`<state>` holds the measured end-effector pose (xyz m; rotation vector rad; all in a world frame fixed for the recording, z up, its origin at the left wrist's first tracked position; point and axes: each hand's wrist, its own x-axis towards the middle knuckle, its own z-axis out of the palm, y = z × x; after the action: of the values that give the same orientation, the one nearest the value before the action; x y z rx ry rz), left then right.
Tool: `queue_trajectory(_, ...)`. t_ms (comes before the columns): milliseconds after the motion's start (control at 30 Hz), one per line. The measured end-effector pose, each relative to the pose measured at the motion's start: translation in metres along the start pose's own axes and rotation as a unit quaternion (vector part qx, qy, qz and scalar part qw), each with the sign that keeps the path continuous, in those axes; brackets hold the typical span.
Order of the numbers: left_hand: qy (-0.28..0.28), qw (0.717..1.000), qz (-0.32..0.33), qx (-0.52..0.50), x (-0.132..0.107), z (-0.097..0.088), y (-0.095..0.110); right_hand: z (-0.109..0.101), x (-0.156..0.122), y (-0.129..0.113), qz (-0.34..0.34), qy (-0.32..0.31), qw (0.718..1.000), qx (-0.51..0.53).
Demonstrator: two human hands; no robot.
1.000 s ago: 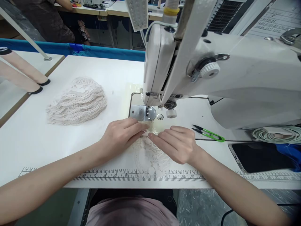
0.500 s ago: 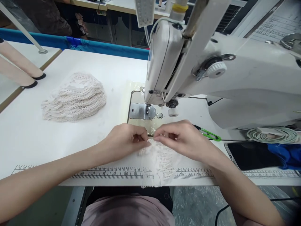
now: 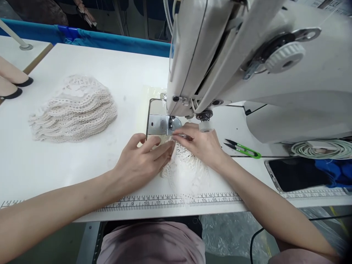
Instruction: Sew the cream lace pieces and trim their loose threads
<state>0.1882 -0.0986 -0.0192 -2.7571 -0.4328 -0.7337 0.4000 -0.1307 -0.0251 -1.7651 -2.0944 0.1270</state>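
Note:
Cream lace fabric (image 3: 187,167) lies gathered on the table in front of the sewing machine's needle plate (image 3: 158,125). My right hand (image 3: 202,141) pinches its upper edge close to the presser foot (image 3: 171,123). At the left edge of the lace is my left hand (image 3: 145,161), index finger and thumb closed on the fabric, its other fingers fanned out. The thumb is partly hidden. Overhead stands the white sewing machine head (image 3: 187,62). Part of the lace is covered by my fingers.
A pile of cream lace pieces (image 3: 77,110) rests at the left. Green-handled thread snips (image 3: 243,149), a phone (image 3: 297,174), blue cloth (image 3: 334,172) and a coiled cord (image 3: 321,149) lie at the right. A printed ruler (image 3: 154,201) runs along the front table edge (image 3: 132,216).
Both hands have moved forward with the lace, nearer to the presser foot. My left hand's outer fingers have spread. The camera view has shifted closer to the machine, and the snips are less covered.

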Motion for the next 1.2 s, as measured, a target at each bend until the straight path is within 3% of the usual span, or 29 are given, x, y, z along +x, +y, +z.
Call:
queue_trajectory(133, -0.036, 0.999, -0.017, -0.018, -0.001, -0.002, 0.001, -0.010, -0.006, 0.004, 0.017, 0.050, 0.993, -0.101)
queue_trajectory(200, -0.036, 0.999, -0.028, -0.026, 0.000, 0.001, -0.001, -0.015, -0.011, -0.001, -0.006, 0.062, 0.993, -0.103)
queue_trajectory(433, -0.056, 0.995, -0.069, -0.055, 0.003, 0.006, -0.005, -0.009, -0.018, -0.017, -0.076, 0.022, 0.984, -0.158)
queue_trajectory(667, -0.075, 0.996, -0.052, -0.020, 0.003, 0.001, -0.002, -0.005, -0.014, -0.008, -0.078, 0.035, 0.979, -0.186)
queue_trajectory(1000, -0.072, 0.995, -0.060, -0.013, 0.005, 0.008, -0.006, -0.005, -0.010, -0.006, -0.072, 0.039, 0.976, -0.201)
queue_trajectory(1200, -0.078, 0.995, -0.058, 0.015, 0.005, 0.007, -0.004, -0.003, -0.010, -0.007, -0.060, 0.012, 0.971, -0.231)
